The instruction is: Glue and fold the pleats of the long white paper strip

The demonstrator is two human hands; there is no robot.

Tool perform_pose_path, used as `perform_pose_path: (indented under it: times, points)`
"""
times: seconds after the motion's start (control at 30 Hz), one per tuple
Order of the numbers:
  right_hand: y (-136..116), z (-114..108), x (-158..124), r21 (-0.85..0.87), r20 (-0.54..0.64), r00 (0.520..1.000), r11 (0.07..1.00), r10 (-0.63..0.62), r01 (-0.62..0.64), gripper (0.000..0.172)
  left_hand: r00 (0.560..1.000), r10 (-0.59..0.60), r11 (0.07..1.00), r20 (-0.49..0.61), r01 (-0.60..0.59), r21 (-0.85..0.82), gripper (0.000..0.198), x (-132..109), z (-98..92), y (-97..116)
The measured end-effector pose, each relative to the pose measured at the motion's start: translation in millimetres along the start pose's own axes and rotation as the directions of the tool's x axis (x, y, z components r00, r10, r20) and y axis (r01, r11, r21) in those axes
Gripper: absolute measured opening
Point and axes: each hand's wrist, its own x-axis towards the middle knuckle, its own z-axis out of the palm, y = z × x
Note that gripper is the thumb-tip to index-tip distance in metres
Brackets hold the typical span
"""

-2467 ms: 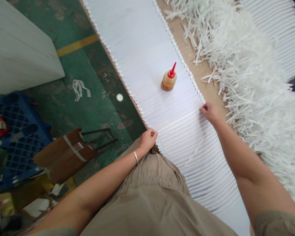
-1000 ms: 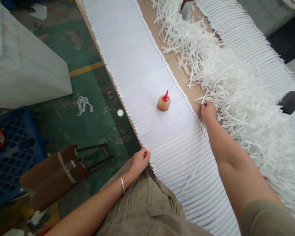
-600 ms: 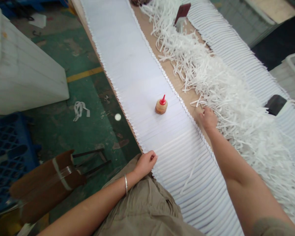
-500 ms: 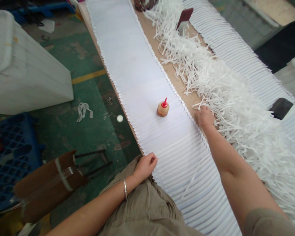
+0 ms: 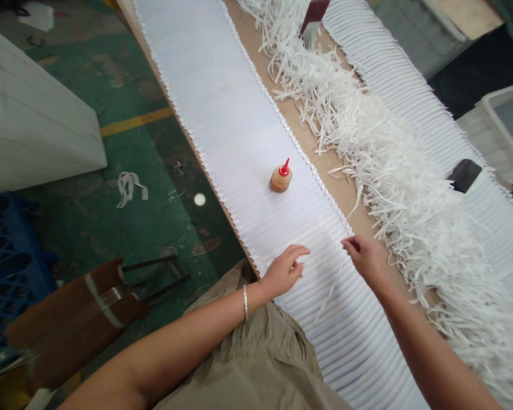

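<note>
Long rows of white paper strips (image 5: 256,131) lie side by side along the table below both hands. My left hand (image 5: 285,270) hovers above the near rows, thumb and fingers apart, nothing between them. At the right edge of the rows, my right hand (image 5: 366,257) has thumb and forefinger pinched together; whatever they hold, if anything, is too small to make out. A loose strip (image 5: 326,296) lies across the rows between the two arms. Farther up stands a small glue bottle (image 5: 281,179) with a red nozzle, upright on the paper.
Tangled white strips (image 5: 393,154) run along the table's middle on brown board (image 5: 294,114). Behind them is another band of strips (image 5: 380,62). A dark block (image 5: 465,175) and a maroon one (image 5: 314,16) stand there. On the left are a white bin (image 5: 38,114) and a brown chair (image 5: 77,307).
My right hand has drawn back from the tangled strips toward me. My left hand has moved right, over the rows, and its fingers have spread. The view has shifted slightly.
</note>
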Motion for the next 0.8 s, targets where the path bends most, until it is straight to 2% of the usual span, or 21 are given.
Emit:
perform_pose_path:
  times: [0.07,0.13,0.17,0.23,0.37,0.43,0.5,0.63,0.8]
  points:
    - [-20.3,-1.1,-41.4,0.196,0.170,0.985,0.981,-0.023,-0.011,0.030,0.990,0.085,0.990,0.115,-0.071,-0.118,0.044,9.2,24.0,16.4]
    - [-33.9,-6.4,-65.0,0.320,0.263,0.964,0.946,-0.040,-0.048,0.032,0.973,0.071,0.982,0.218,-0.030,-0.186,0.035,13.3,38.9,25.5]
    - [-35.8,-11.0,-70.0,0.344,0.268,0.963,0.936,-0.028,-0.068,0.034,0.969,0.032,0.982,0.247,0.016,-0.189,0.027,13.0,40.7,26.5]
    - [-29.0,-22.4,-68.1,0.335,0.222,0.975,0.937,0.026,-0.101,0.036,0.965,-0.077,0.980,0.251,0.119,-0.157,0.020,7.3,31.7,21.0]
    - [8.2,-35.6,-36.6,0.274,0.144,0.985,0.953,0.091,-0.128,0.042,0.959,-0.266,0.960,0.102,0.273,-0.063,0.025,-18.3,-19.5,-9.4]
    - [22.6,-30.6,-16.8,0.235,0.138,0.985,0.963,0.104,-0.135,0.046,0.943,-0.332,0.943,-0.003,0.332,-0.010,0.027,-32.5,-44.4,-26.5]
    - [28.7,-19.7,2.2,0.181,0.129,0.986,0.975,0.107,-0.130,0.049,0.921,-0.378,0.925,-0.091,0.380,0.015,0.029,-43.4,-60.2,-40.9]
    - [24.6,0.8,36.9,0.100,0.110,0.989,0.989,0.097,-0.108,0.048,0.879,-0.421,0.905,-0.223,0.425,-0.034,0.026,-48.5,-66.1,-58.2]
    - [18.7,5.2,73.7,0.041,0.097,0.989,0.992,0.112,-0.116,0.035,0.807,-0.479,0.873,-0.346,0.478,-0.095,0.015,-33.8,-58.9,-64.8]
